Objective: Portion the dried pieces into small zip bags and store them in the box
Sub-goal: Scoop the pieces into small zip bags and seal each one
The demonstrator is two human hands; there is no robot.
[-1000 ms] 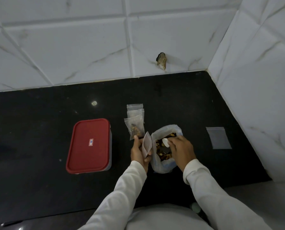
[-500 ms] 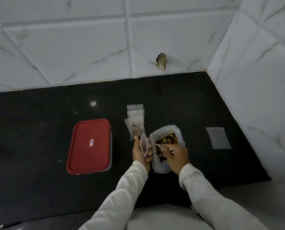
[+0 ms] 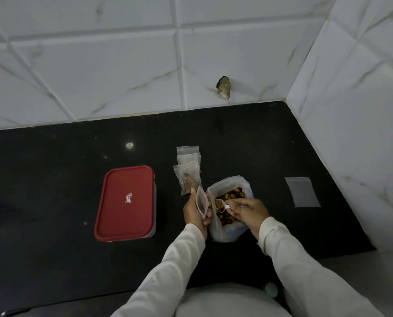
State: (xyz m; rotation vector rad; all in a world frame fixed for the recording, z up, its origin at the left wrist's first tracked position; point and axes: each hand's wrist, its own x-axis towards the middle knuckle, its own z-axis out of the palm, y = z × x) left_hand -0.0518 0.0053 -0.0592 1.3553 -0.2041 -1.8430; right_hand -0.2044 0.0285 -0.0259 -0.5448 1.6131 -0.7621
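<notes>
Up out of the dried pieces came the small white spoon, now loaded and pinched in the right hand over the big plastic bag. Her left hand gripped an open zip bag just beside it. Filled zip bags lay behind, an empty zip bag well apart on the black counter, the red-lidded box shut

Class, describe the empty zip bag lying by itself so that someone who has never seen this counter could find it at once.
Start at the black counter and go to its right side, near the tiled side wall. The empty zip bag lies flat there, right of the big open bag of dried pieces. Unlike the stacked small bags, it lies alone and holds nothing.
</notes>
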